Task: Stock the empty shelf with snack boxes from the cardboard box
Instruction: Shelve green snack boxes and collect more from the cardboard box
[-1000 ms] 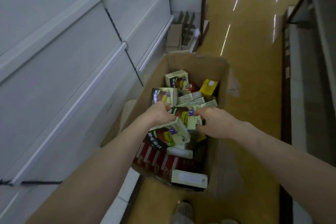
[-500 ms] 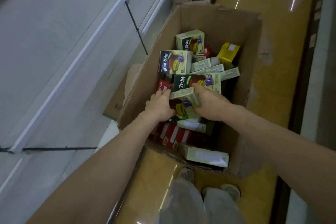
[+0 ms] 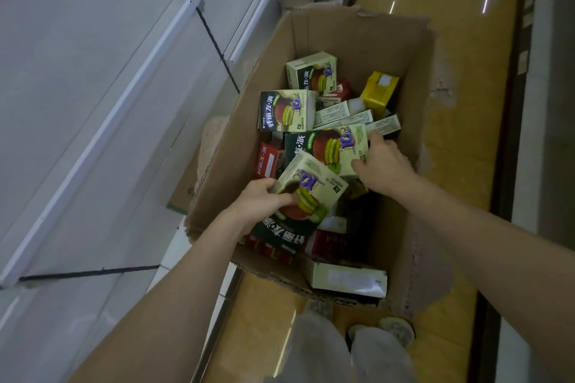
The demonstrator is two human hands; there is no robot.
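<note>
Your left hand (image 3: 264, 199) is inside the open cardboard box (image 3: 357, 37), which stands on the yellow-brown floor (image 3: 466, 109) just to the right of the grey shelf (image 3: 93, 78). That hand grips the near green snack box (image 3: 311, 186) by its left edge, with the thumb laid across the printed front and the other fingers hidden behind it. This snack box is tilted up out of the pile, its far end raised and its near end down among the other packs.

Your right hand (image 3: 384, 166) is on the second green snack box (image 3: 326, 148), which lies face up just beyond the first and is partly covered by it. The thumb rests on its printed face and the fingers curl over its right end, so you are pinching that end.

Farther in, two more green snack boxes (image 3: 287, 110) lie at angles near the far left wall, one behind the other. A yellow carton (image 3: 380, 91) leans by the right wall, with pale box sides stacked between it and your right hand. Red packs (image 3: 267, 159) show at the left wall beside your left hand, and more red shows below the raised box. A pale long box (image 3: 348, 279) lies across the torn near edge of the cardboard box. Your shoes (image 3: 396, 330) and light trouser legs (image 3: 314, 348) stand on the floor just near that edge.
</note>
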